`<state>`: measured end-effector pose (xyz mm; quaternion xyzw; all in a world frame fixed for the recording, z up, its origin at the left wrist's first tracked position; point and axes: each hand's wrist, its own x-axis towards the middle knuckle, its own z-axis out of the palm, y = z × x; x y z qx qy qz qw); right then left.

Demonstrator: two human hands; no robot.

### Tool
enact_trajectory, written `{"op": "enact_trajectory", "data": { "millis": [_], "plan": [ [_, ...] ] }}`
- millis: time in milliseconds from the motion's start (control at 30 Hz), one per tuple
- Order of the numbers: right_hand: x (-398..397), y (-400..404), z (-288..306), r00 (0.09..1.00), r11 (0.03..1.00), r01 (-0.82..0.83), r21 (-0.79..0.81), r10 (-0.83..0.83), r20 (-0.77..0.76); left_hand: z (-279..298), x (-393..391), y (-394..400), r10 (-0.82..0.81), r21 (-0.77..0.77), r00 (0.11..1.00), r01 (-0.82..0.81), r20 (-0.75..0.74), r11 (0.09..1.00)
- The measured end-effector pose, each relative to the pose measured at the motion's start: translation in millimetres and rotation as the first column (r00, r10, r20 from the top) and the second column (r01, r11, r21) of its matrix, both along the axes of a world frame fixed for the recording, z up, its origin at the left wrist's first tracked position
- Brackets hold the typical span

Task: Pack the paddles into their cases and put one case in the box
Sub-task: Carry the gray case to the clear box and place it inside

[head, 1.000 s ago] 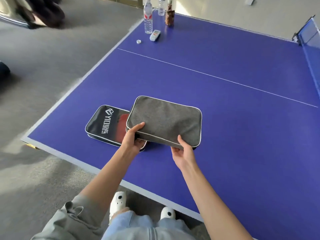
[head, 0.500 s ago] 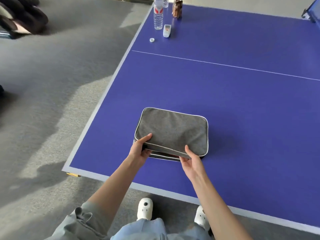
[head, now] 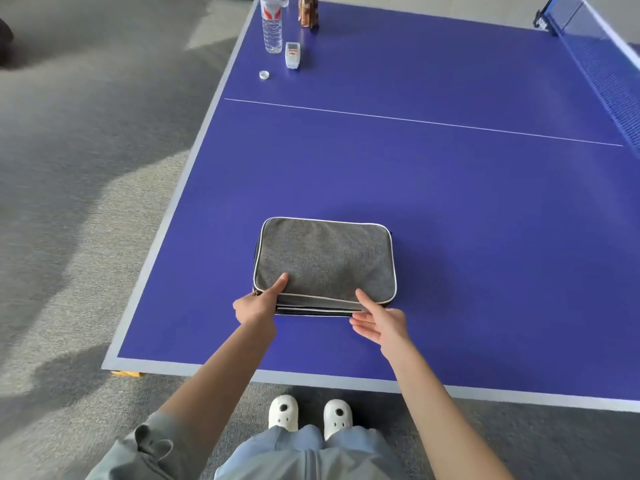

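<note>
A grey fabric paddle case point(head: 325, 258) with white piping lies flat on top of a black case point(head: 311, 310). Only the black case's near edge shows under it. Both sit on the blue table-tennis table point(head: 450, 202) near its front left corner. My left hand point(head: 256, 306) grips the near left corner of the stack, thumb on the grey top and fingers curled at the side. My right hand point(head: 381, 320) has its thumb on the grey case's near right edge, with its fingers straight along the front of the stack. No paddle and no box are in view.
At the table's far left edge stand a water bottle point(head: 272, 26) and a brown bottle point(head: 308, 12), with a small white remote-like device point(head: 292, 55) and a bottle cap point(head: 264, 75) nearby. The net point(head: 606, 64) runs along the right. Grey carpet lies to the left.
The grey case slid left until it covered the black case, whose printed top showed a second ago. My right hand's fingers have loosened from under the case and straightened.
</note>
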<state>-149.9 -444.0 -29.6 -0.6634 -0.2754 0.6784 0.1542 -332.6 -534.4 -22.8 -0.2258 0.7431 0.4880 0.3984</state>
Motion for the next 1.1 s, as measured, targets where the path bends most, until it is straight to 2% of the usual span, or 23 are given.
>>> {"op": "enact_trajectory", "data": {
  "millis": [67, 133, 200, 267, 367, 467, 667, 800, 933, 1100],
  "plan": [
    [2, -4, -5, 0.999, 1.0, 0.002, 0.0, -0.002, 0.039, 6, 6, 1, 0.128, -0.075, 0.982, -0.119, 0.138, 0.99],
    [2, -6, -5, 0.999, 0.998, 0.042, -0.047, -0.041, 0.022, 11, 14, 7, 0.15, 0.022, 0.928, -0.167, 0.341, 0.986],
    [0, -6, -6, 0.997, 0.994, 0.08, -0.077, -0.078, 0.021, 13, 29, 16, 0.139, 0.13, 0.88, -0.219, 0.454, 0.967],
    [-3, -7, -9, 0.992, 0.989, 0.124, -0.085, -0.122, 0.03, 8, 41, 26, 0.139, 0.147, 0.884, -0.226, 0.447, 0.963],
    [-13, -8, -7, 0.964, 0.954, 0.237, -0.185, -0.254, -0.073, 3, 45, 37, 0.19, 0.149, 0.9, -0.266, 0.391, 0.953],
    [-30, -3, 3, 0.93, 0.916, 0.3, -0.266, -0.343, -0.13, -4, 44, 38, 0.233, 0.193, 0.886, -0.33, 0.401, 0.924],
    [-47, -4, -2, 0.887, 0.879, 0.42, -0.225, -0.45, -0.102, -14, 46, 34, 0.25, 0.31, 0.892, -0.376, 0.377, 0.874],
    [-53, -7, -7, 0.802, 0.825, 0.524, -0.209, -0.561, -0.204, -15, 46, 36, 0.229, 0.391, 0.898, -0.378, 0.377, 0.839],
    [-55, -5, -7, 0.792, 0.837, 0.511, -0.196, -0.547, -0.271, -11, 44, 38, 0.22, 0.388, 0.91, -0.356, 0.353, 0.85],
    [-44, -6, 9, 0.748, 0.801, 0.573, -0.172, -0.597, -0.291, 3, 46, 41, 0.139, 0.407, 0.933, -0.275, 0.333, 0.871]
  ]
}}
